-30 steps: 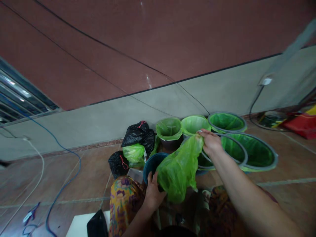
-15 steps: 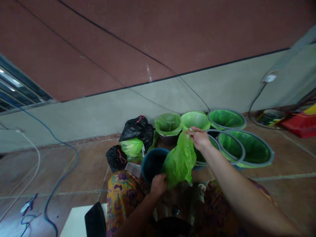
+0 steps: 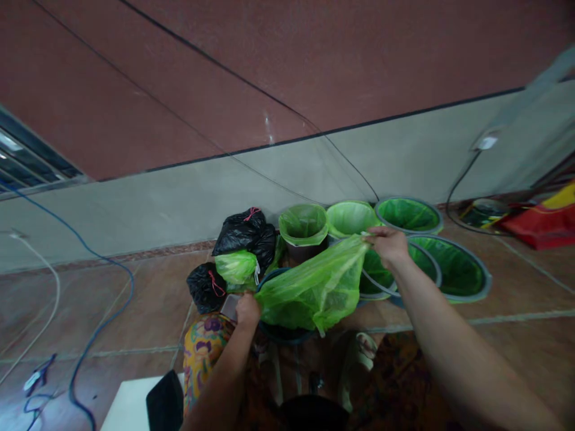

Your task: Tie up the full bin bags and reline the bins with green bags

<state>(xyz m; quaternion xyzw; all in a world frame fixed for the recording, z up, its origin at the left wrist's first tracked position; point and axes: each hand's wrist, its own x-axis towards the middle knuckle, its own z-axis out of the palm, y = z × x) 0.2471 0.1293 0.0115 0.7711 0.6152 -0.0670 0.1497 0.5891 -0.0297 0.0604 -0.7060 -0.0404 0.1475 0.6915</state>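
Note:
A thin green plastic bag [image 3: 314,284] is stretched sideways between my two hands. My left hand [image 3: 248,309] is closed on its left end, beside a small clear plastic container [image 3: 230,306]. At the upper right end, my right hand [image 3: 387,242] pinches the bag's edge, in front of the lined bins. Below the bag stands a dark blue bin [image 3: 287,339]; the bag covers most of its mouth. Whether the bag touches the bin's rim, I cannot tell.
Green-lined bins [image 3: 465,269] stand close together at right, with a loose grey ring [image 3: 438,272] over them. Knotted black bags [image 3: 242,233] and a green bag [image 3: 236,266] lie left. A blue hose [image 3: 103,323] crosses the floor. A red object [image 3: 539,230] lies far right.
My left hand has moved left and up, pulling the bag out wide across the blue bin. My right hand has shifted slightly right with its end of the bag.

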